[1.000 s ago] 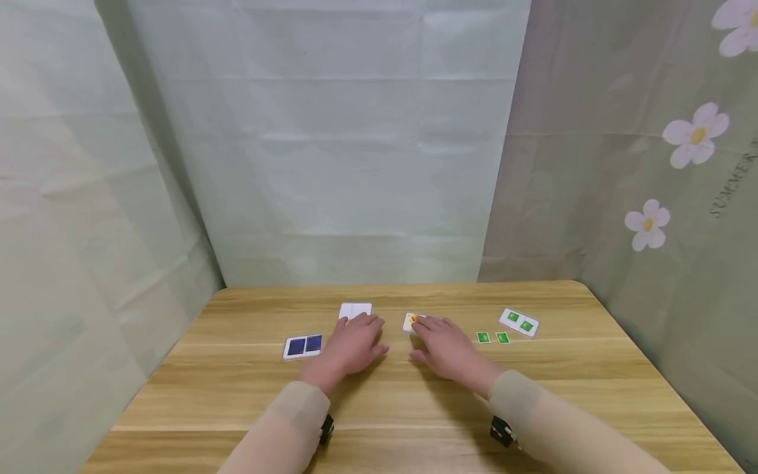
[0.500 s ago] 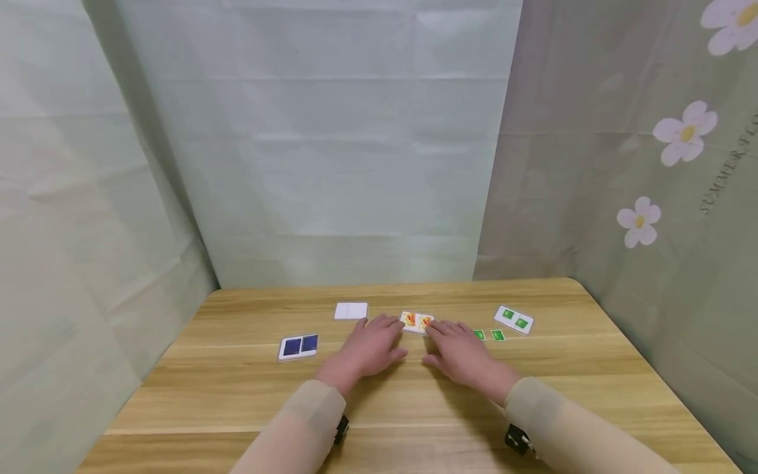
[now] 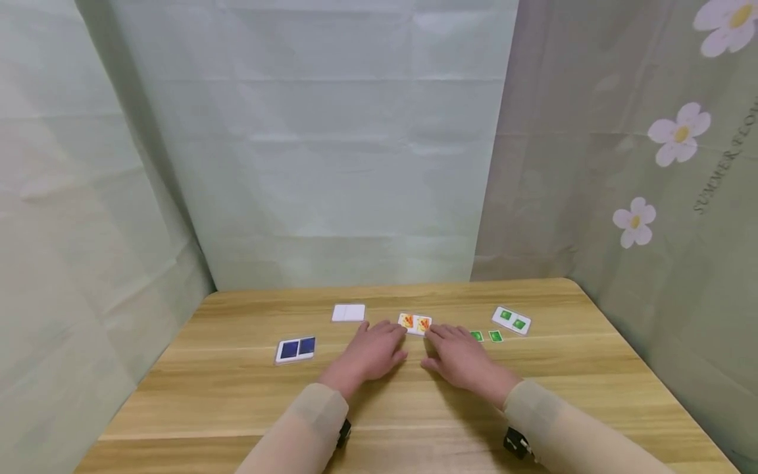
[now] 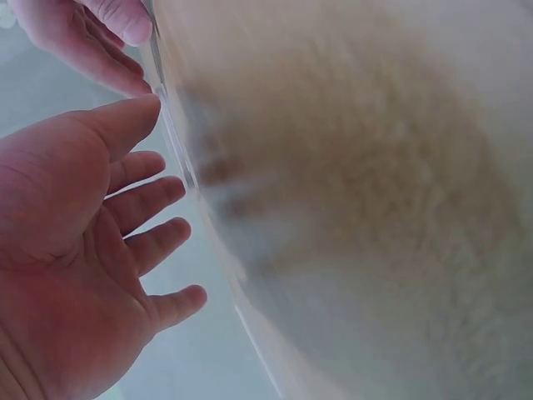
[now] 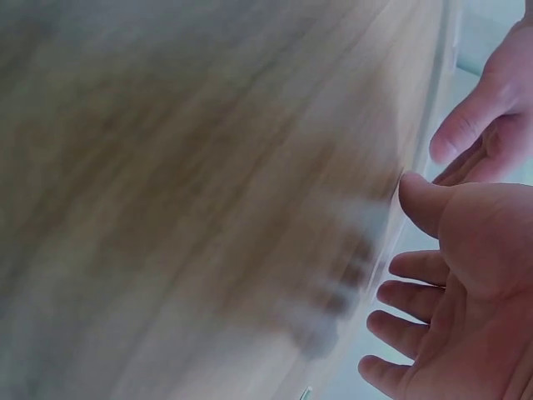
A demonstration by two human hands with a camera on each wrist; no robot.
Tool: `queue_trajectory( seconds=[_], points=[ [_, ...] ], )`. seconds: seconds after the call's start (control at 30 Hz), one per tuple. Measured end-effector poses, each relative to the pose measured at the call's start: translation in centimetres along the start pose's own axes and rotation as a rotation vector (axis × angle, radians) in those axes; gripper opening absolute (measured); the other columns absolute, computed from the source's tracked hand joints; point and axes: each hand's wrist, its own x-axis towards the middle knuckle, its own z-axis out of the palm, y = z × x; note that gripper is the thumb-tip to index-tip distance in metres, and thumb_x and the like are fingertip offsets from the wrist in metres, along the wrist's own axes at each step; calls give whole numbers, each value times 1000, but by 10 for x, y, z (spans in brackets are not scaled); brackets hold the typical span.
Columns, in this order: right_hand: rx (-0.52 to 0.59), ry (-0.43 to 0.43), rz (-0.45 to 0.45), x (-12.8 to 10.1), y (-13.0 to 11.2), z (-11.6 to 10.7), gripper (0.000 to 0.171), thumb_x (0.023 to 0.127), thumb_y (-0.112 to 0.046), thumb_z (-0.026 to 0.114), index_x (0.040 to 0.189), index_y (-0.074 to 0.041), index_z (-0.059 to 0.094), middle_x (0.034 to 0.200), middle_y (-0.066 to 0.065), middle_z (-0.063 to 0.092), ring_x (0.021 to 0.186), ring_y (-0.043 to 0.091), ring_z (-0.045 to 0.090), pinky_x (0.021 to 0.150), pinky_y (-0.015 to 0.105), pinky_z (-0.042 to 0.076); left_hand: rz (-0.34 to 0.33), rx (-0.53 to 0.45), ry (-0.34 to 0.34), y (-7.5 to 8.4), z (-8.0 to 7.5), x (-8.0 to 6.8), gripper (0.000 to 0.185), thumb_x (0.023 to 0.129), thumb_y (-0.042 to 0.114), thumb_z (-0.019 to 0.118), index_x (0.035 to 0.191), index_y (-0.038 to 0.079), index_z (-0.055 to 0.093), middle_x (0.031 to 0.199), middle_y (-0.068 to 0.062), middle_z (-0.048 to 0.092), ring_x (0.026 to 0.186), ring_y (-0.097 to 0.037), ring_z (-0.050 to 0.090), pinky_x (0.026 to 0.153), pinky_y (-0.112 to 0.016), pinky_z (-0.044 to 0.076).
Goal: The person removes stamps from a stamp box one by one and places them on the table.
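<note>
A white card with two orange pictures lies on the wooden table just beyond both hands. My left hand lies palm down with straight fingers, its fingertips close to the card's left end. My right hand lies the same way, fingertips near the card's right end. Neither holds anything. In the left wrist view my left hand shows spread, relaxed fingers; in the right wrist view my right hand is likewise spread. Both wrist views are blurred.
A blank white card lies at the back left, a card with two dark blue squares further left. Two small green tiles and a white card with two green squares lie to the right. Curtains surround the table.
Both hands have drawn back toward me and shifted slightly right, uncovering the orange card, which now lies fully in view. The head view has drifted a little.
</note>
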Motion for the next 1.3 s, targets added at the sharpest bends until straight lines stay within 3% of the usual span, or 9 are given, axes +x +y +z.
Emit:
queue_trajectory(
  seconds=[0.23, 0.57, 0.93, 1.3],
  points=[
    [-8, -1, -4, -2, 1, 0, 62, 105, -37, 78, 149, 3, 63, 157, 24, 59, 147, 44, 53, 123, 65, 37, 18, -2, -3, 2, 2, -5, 55, 111, 40, 67, 159, 13, 58, 164, -8, 56, 156, -31, 45, 127, -69, 30],
    [13, 24, -41, -6, -2, -3, 51, 104, -36, 80, 136, 1, 70, 151, 24, 63, 144, 43, 56, 123, 64, 39, 48, -32, 4, 4, -2, -19, 58, 108, 39, 73, 157, 10, 60, 163, -10, 56, 154, -34, 47, 125, -70, 31],
    [88, 6, -69, -21, -6, -3, 62, 103, -35, 81, 146, 6, 65, 153, 26, 61, 145, 45, 55, 122, 62, 41, 46, -41, -9, 9, -2, -42, 61, 106, 41, 75, 158, 13, 59, 162, -8, 58, 153, -32, 49, 126, -69, 30],
    [90, -4, -111, -35, -9, 1, 60, 103, -37, 81, 147, 1, 67, 155, 22, 61, 144, 42, 57, 121, 60, 44, 92, 8, 7, 15, -6, -68, 61, 104, 40, 78, 156, 13, 62, 158, -8, 61, 148, -29, 54, 123, -70, 36]
  ],
)
